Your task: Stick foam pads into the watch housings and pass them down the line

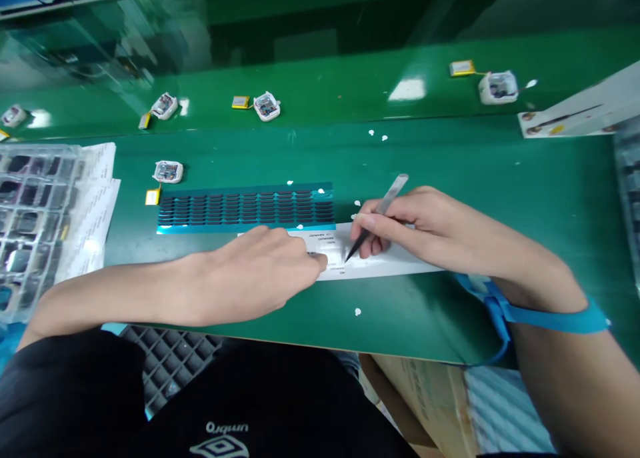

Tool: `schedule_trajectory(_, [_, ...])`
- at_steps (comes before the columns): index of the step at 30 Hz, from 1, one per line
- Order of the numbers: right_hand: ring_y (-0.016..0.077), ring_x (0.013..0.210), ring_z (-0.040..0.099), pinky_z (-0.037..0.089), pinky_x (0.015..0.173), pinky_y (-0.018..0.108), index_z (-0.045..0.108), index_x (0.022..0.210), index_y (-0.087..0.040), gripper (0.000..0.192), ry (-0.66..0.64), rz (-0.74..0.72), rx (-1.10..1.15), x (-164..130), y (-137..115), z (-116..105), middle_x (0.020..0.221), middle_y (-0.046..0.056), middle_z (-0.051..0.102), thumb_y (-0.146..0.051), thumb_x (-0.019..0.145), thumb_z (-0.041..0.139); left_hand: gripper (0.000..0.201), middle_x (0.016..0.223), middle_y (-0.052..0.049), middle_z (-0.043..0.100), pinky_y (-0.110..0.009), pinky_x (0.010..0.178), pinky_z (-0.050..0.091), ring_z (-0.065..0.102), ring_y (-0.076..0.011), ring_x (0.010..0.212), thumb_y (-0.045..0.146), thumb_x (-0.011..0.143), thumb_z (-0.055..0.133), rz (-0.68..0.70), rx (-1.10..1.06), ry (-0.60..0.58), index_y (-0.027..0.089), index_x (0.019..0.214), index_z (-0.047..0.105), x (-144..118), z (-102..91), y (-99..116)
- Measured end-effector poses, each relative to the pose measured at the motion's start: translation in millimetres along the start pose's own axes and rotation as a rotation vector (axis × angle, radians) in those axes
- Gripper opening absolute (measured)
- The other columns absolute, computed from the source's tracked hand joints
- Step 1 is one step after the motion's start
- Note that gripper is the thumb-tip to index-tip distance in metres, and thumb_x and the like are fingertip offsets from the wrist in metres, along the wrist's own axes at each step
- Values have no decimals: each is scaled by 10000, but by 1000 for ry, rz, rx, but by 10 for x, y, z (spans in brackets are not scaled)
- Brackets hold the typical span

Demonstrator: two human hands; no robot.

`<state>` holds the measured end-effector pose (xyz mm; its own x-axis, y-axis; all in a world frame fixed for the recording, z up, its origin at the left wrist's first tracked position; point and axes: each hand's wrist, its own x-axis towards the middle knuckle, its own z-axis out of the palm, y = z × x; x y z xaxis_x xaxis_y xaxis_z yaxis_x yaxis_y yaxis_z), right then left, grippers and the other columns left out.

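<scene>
My right hand is closed around a pair of tweezers, its dark tip touching down on a white label sheet with small printed text. On the sheet's left part lies my left hand, fingers curled and pressed together at the paper; most of its fingertips are hidden under the hand. Just behind it rests a blue film strip with rows of narrow dark pieces. Small white dot stickers are scattered around the sheet.
Several white device housings with circuit boards and yellow batteries sit along the back. A clear plastic tray stands on papers at left. A white angled panel is at right. A blue wrist strap circles my right forearm.
</scene>
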<state>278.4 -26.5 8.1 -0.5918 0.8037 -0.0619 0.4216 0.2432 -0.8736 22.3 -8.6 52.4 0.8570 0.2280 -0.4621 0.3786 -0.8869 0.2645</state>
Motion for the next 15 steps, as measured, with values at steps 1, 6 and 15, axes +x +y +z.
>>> schedule_trajectory(1, [162, 734, 741, 528, 669, 297, 787, 775, -251, 496, -18, 11, 13, 1, 15, 0, 794, 15, 797, -510, 1096, 511, 524, 854, -62, 724, -319, 506, 302, 670, -236, 643, -40, 864, 515, -6, 5, -2, 170, 1319, 670, 9, 3, -1])
schedule_trajectory(6, [158, 784, 751, 542, 713, 288, 804, 825, -246, 512, -74, 50, 69, 9, 60, 37, 852, 21, 808, -560, 1089, 497, 578, 851, -62, 740, -318, 492, 307, 687, -236, 637, -45, 859, 517, -16, 17, -28, 177, 1379, 641, 45, -3, 30])
schedule_trajectory(15, [204, 855, 756, 562, 712, 322, 830, 762, -265, 526, -88, 218, 193, 20, 78, 34, 872, 50, 800, -671, 1000, 597, 607, 923, -67, 760, -323, 514, 329, 711, -234, 708, -36, 821, 578, 59, -24, -18, 164, 1393, 631, 58, 37, -47])
